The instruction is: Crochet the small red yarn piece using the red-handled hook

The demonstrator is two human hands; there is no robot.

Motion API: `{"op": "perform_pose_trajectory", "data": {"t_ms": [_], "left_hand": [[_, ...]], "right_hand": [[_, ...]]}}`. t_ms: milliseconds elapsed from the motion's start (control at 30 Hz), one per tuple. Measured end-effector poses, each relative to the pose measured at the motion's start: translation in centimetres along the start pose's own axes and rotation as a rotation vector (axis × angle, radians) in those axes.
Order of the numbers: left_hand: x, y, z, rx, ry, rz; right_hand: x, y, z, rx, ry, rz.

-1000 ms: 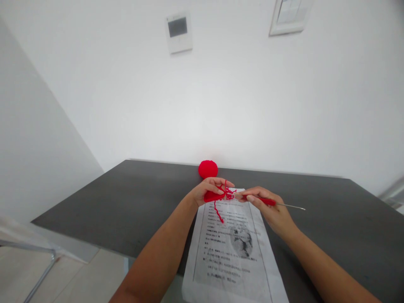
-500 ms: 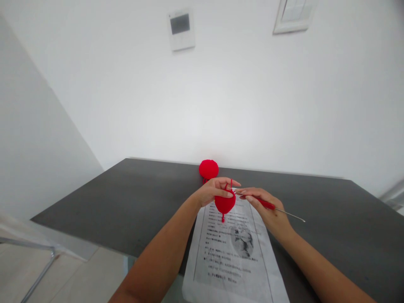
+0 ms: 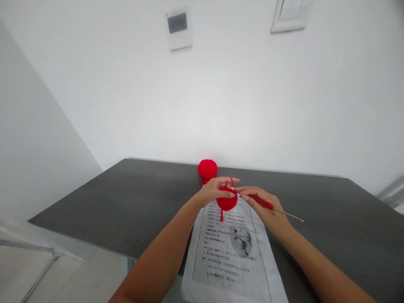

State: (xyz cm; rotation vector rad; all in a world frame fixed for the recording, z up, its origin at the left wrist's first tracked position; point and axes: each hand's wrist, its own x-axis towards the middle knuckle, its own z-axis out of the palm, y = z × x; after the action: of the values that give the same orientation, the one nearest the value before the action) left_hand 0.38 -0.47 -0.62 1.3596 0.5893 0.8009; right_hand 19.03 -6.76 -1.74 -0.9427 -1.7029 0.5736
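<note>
Between the thumb and fingers of my left hand (image 3: 213, 190) is a small round red crochet piece (image 3: 227, 202), with a short yarn tail hanging below it. A strand of red yarn runs up over my left index finger. My right hand (image 3: 263, 205) grips a crochet hook (image 3: 262, 202) by its red handle; one thin metal end sticks out to the lower right. The hook's other end meets the upper right edge of the piece, where the tip is hard to make out. A red ball of yarn (image 3: 207, 168) sits on the table just beyond my left hand.
A printed sheet (image 3: 230, 269) with text and a grey picture lies under my hands, reaching the near edge of the dark table (image 3: 104, 202). Behind stands a white wall (image 3: 202, 92) with a panel (image 3: 179, 29) and a switch (image 3: 291, 16). Metal tubing (image 3: 41, 271) shows at lower left.
The red crochet piece has tilted and shifted slightly right in my left hand. The hook's end has moved closer in to its edge. The view has shifted a little.
</note>
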Motion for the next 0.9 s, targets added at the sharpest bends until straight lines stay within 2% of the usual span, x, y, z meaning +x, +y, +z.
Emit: {"op": "perform_pose_trajectory", "data": {"t_ms": [167,433,667,900], "left_hand": [[0.2,0.0,-0.2,-0.013,0.040,0.066],[0.3,-0.2,-0.3,-0.001,0.049,0.063],[0.3,-0.2,-0.4,0.020,0.051,0.052],[0.2,-0.1,-0.3,0.050,0.054,0.047]], "right_hand": [[0.1,0.1,-0.1,0.050,0.023,0.045],[0.3,0.1,-0.3,0.154,0.030,0.112],[0.5,0.0,-0.8,0.293,-0.031,0.179],[0.6,-0.2,-1.2,0.253,-0.095,0.180]]}}
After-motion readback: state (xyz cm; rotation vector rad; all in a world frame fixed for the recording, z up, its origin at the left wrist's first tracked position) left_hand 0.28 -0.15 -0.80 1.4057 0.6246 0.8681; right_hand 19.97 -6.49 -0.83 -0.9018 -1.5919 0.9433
